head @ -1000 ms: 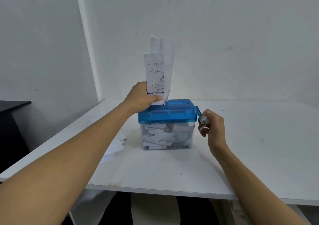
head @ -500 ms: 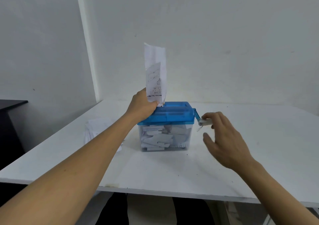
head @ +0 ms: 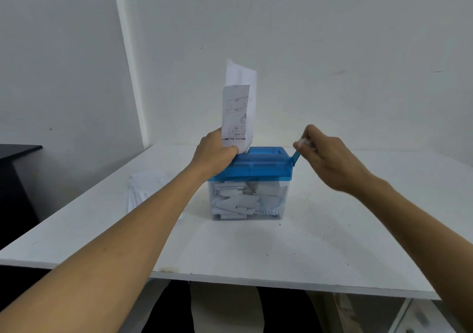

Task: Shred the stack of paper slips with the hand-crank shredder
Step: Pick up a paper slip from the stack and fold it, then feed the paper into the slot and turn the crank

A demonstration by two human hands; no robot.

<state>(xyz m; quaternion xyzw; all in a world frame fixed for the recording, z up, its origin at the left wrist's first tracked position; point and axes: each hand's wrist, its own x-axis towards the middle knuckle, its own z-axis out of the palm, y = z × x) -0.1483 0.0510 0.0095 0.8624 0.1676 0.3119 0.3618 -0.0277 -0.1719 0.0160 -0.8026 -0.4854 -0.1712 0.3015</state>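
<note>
1. The left hand (head: 216,151) gripped 2 paper slips (head: 236,112) near their lower edge, with thumb and fingers curled round them. It held them upright over the slot at the left end of the shredder (head: 256,166).
2. I could not tell whether the slips had already entered the slot, because the hand hid that part.
3. The right hand (head: 330,158) was closed round the pale knob of the crank (head: 296,156), which stuck up from the right side of the shredder.
4. The shredder stood in the middle of the white desk (head: 332,230). The waiting stack (head: 146,187) lay on the desk to its left, partly hidden behind the left forearm.
5. In my judgement, a jam was the first danger: 2 slips together, both somewhat creased, could be too thick for the cutters.
6. The left fingertips were very near the slot, so a quick turn of the crank could pull them toward it.
7. The shredder looked light, and the left hand was busy with the paper. A hard turn of the crank could therefore slide or tip it.
8. The clear bin (head: 281,204) already held many cut pieces (head: 238,202). If they piled up to the cutters, new paper could be blocked.
</note>
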